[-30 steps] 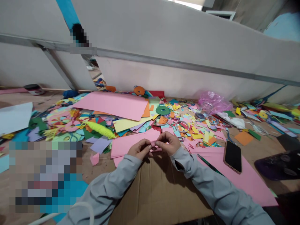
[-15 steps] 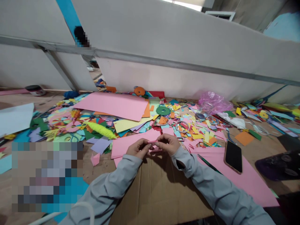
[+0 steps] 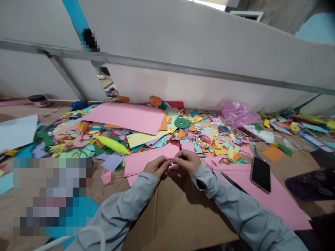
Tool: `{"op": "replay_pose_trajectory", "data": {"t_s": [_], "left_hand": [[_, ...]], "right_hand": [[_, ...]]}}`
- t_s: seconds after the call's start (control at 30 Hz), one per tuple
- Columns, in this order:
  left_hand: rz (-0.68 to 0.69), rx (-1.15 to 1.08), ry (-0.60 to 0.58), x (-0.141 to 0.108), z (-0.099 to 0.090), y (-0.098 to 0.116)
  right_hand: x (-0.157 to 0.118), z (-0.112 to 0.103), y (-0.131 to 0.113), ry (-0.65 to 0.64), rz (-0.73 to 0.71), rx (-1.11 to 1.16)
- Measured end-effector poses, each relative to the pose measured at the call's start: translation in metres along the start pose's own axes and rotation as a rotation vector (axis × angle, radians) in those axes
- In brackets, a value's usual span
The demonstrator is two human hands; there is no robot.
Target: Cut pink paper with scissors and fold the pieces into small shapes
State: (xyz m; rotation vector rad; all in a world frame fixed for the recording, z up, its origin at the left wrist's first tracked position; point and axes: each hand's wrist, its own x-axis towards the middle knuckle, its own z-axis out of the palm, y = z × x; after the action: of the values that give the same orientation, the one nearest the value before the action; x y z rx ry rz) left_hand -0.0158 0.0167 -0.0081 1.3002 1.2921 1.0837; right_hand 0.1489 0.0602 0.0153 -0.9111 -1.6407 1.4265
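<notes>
My left hand (image 3: 156,166) and my right hand (image 3: 187,161) meet above the back edge of a brown cardboard sheet (image 3: 178,216). Between their fingertips they pinch a small folded piece of pink paper (image 3: 170,159), mostly hidden by the fingers. Pink sheets (image 3: 141,161) lie just behind and left of my hands. A larger pink sheet (image 3: 277,204) is under my right forearm, with a dark, thin tool (image 3: 232,182) and a phone (image 3: 261,174) on it.
Colourful paper scraps (image 3: 222,146) cover the table's back half, with metal rings (image 3: 203,141) among them. A neon yellow yarn bundle (image 3: 113,145) lies left. A jar (image 3: 39,100) stands back left, a pink plastic bag (image 3: 239,113) at the back right. A pale partition (image 3: 183,38) rises behind.
The fingers of my left hand have shifted slightly and cover more of the pink piece. My right hand has barely moved.
</notes>
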Motion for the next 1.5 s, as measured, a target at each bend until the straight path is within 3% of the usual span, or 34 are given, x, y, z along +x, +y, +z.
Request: {"op": "replay_pose_trajectory", "data": {"t_s": [0.27,0.33,0.5,0.63,0.73,0.87,1.03,1.27,1.5], "left_hand": [[-0.017,-0.045,-0.029,0.000,0.001,0.001],[-0.065,-0.114,-0.026,0.001,-0.001,0.005],[-0.241,-0.259,0.006,0.003,-0.006,0.015],[-0.289,-0.283,-0.040,0.003,-0.006,0.015],[-0.223,-0.219,0.028,0.003,-0.006,0.014],[0.069,-0.037,0.200,0.004,-0.008,0.013],[0.298,0.231,0.210,0.002,-0.006,0.008],[0.255,0.209,0.231,-0.001,-0.005,0.007],[0.207,0.143,0.177,-0.001,0.000,0.009]], "right_hand": [[0.002,-0.003,0.007,-0.042,0.017,-0.073],[0.001,-0.003,0.002,-0.043,-0.085,-0.163],[-0.001,-0.004,-0.007,-0.083,-0.506,-0.422],[0.000,-0.005,-0.004,-0.052,-0.638,-0.530],[0.001,-0.007,-0.004,0.009,-0.557,-0.481],[0.001,-0.008,-0.006,0.068,-0.296,-0.340],[0.001,-0.004,-0.002,0.048,-0.134,-0.196],[0.000,-0.003,-0.001,0.032,-0.198,-0.382],[-0.003,-0.004,-0.002,0.041,-0.321,-0.472]]}}
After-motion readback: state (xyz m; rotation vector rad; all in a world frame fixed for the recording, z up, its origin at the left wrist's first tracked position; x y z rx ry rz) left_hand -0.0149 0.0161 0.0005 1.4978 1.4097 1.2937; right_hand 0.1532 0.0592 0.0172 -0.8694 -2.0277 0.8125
